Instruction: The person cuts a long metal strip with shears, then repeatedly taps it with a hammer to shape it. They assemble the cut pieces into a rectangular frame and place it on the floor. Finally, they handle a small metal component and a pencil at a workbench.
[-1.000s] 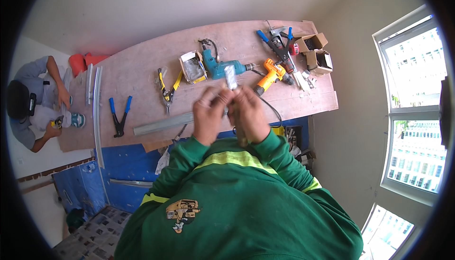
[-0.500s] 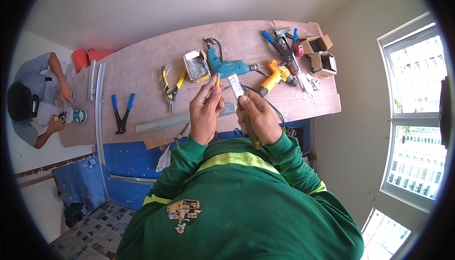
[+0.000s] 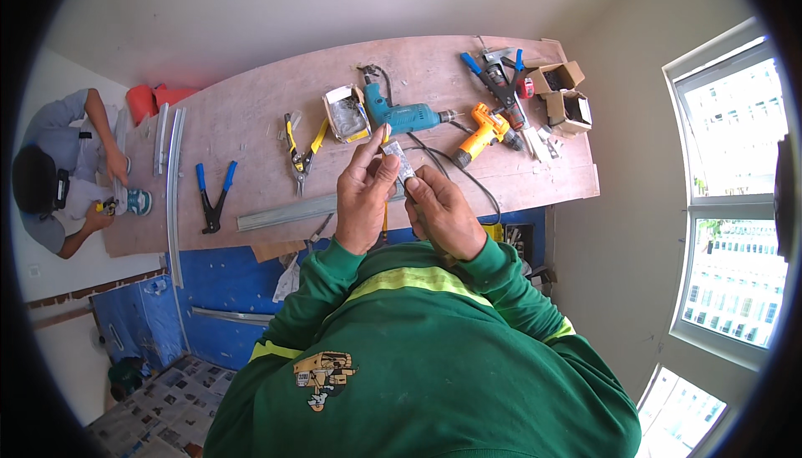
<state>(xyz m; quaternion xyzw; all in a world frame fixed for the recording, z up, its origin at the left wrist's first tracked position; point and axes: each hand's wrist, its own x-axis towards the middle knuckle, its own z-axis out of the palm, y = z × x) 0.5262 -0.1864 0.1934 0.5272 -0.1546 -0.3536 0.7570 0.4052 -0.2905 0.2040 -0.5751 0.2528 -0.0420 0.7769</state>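
Both hands are raised together over the near edge of a plywood worktable (image 3: 251, 116), gripping a small flat grey metal piece (image 3: 399, 161) between them. The left hand (image 3: 365, 195) pinches the piece's far end with thumb and fingertips, and a thin yellow-handled tool (image 3: 385, 136) stands up beside its fingers; how that tool is held cannot be told. The right hand (image 3: 441, 207) is closed on the piece's near end from below. The piece is a short strip whose long axis runs roughly away from the person, its far end tilted slightly toward the left and pointing at the teal power drill (image 3: 401, 114) lying on the table just beyond. Beside that drill lies an orange cordless drill (image 3: 482, 134), and to its left a small open box (image 3: 347, 114) and yellow-handled snips (image 3: 302, 149). A long grey metal channel (image 3: 288, 212) lies along the table's near edge under the left wrist, with blue-handled pliers (image 3: 210, 197) farther left. Open cardboard boxes (image 3: 561, 95) sit at the right end. Another person (image 3: 63, 178) crouches beyond the table's left end.
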